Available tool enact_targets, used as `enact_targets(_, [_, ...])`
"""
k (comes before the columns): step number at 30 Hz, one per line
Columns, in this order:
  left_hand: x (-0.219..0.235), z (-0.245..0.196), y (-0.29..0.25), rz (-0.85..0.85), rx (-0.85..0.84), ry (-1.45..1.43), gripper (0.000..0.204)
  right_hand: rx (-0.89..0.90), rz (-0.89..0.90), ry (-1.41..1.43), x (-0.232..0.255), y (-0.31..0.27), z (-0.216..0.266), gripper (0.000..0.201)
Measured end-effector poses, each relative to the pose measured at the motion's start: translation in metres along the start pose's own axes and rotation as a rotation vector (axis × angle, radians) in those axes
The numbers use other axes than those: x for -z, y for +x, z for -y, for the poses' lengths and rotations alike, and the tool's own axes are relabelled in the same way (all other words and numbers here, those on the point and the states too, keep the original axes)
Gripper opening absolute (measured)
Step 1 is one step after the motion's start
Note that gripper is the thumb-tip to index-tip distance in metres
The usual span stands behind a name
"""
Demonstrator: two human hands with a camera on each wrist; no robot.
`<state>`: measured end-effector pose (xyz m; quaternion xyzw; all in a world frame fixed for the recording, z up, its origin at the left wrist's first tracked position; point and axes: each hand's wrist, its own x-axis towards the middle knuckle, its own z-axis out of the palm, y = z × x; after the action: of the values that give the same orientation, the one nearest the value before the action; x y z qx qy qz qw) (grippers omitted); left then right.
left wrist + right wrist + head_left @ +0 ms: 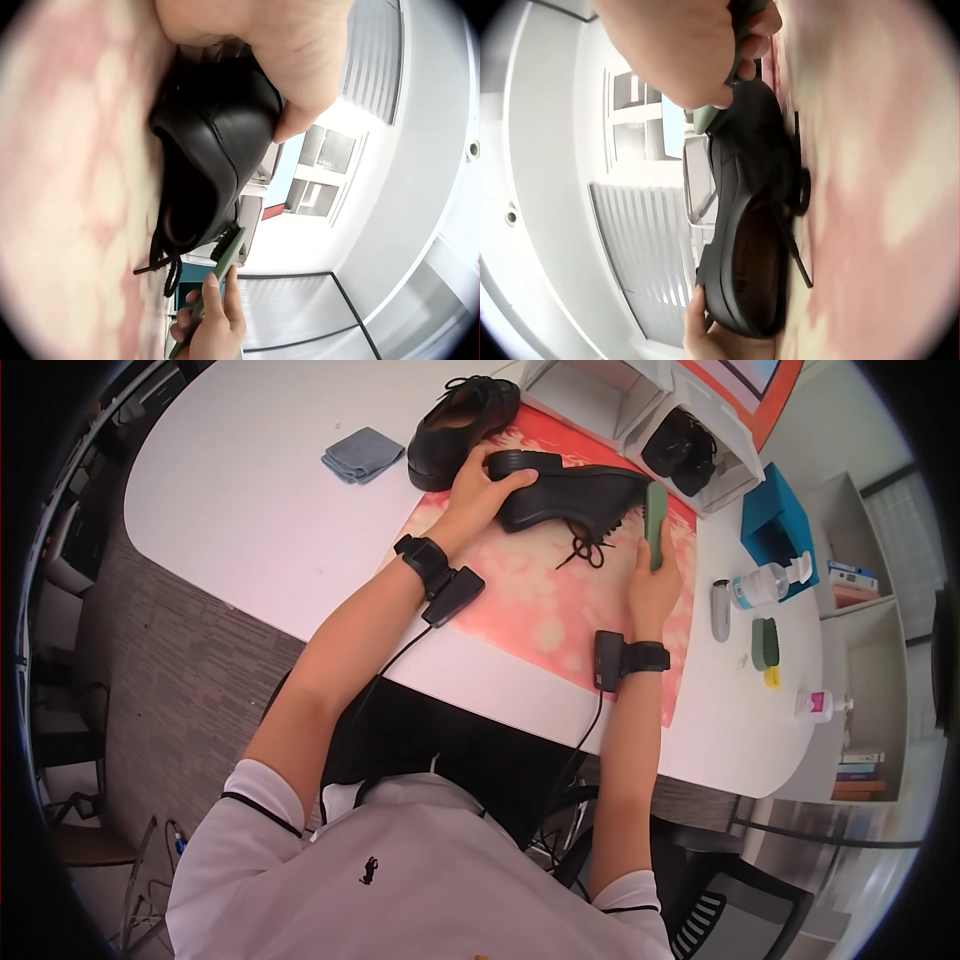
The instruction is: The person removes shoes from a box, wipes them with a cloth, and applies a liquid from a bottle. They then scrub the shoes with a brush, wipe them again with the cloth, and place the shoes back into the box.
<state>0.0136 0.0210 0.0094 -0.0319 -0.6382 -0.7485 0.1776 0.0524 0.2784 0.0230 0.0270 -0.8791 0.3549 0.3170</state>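
Observation:
A black lace-up shoe (pixel 570 495) lies tilted on its side over the red patterned mat (pixel 520 595), its laces dangling toward me. My left hand (pixel 480 495) grips it by the heel, thumb across the sole edge. In my right hand (pixel 655 585) is a green brush (pixel 655 525), its dark bristles right at the toe of the shoe. The left wrist view has the shoe's opening facing the camera, with the brush bristles (pixel 225 244) close beside the far end. From the right wrist, the fingers (pixel 756 46) wrap the brush handle, and the toe lies just beyond.
The matching black shoe (pixel 460 430) stands at the mat's back left, near a folded grey cloth (pixel 362 455). White boxes (pixel 640 410) line the back, one with dark shoes inside. A pump bottle (pixel 765 585), a second green brush (pixel 765 645) and a teal box (pixel 775 525) are at right.

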Motion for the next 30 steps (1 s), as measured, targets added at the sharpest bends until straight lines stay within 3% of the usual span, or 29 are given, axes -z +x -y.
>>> enact_targets(4, [0.0, 0.0, 0.002, 0.003, 0.018, 0.001, 0.06, 0.189, 0.024, 0.234, -0.01, -0.008, -0.002, 0.05])
enact_targets(7, [0.001, -0.003, 0.0, -0.002, 0.026, -0.005, 0.06, 0.085, 0.281, 0.232, -0.007, -0.016, 0.033, 0.05])
enact_targets(12, [0.0, -0.003, -0.001, 0.004, 0.02, -0.009, 0.059, 0.065, 0.085, -0.002, -0.009, -0.004, 0.013, 0.051])
enact_targets(15, [0.001, -0.004, -0.001, 0.004, 0.02, -0.026, 0.059, -0.003, -0.026, 0.047, -0.01, -0.001, -0.01, 0.051])
enact_targets(19, [0.0, 0.002, 0.002, -0.005, 0.003, -0.02, 0.058, -0.039, 0.03, 0.223, 0.0, -0.009, -0.012, 0.051])
enact_targets(22, [0.0, -0.003, -0.001, 0.004, 0.03, -0.006, 0.058, 0.105, 0.142, 0.378, 0.0, -0.016, 0.021, 0.05])
enact_targets(25, [0.002, -0.004, 0.0, -0.003, 0.011, 0.009, 0.058, 0.019, 0.418, 0.381, -0.001, -0.024, 0.041, 0.049])
enact_targets(29, [0.001, -0.004, -0.001, 0.004, 0.014, 0.014, 0.058, 0.148, 0.057, 0.126, -0.008, -0.016, 0.021, 0.048])
enact_targets(30, [0.002, -0.005, -0.002, 0.005, 0.027, 0.009, 0.058, 0.021, 0.07, 0.103, -0.002, -0.016, 0.013, 0.047])
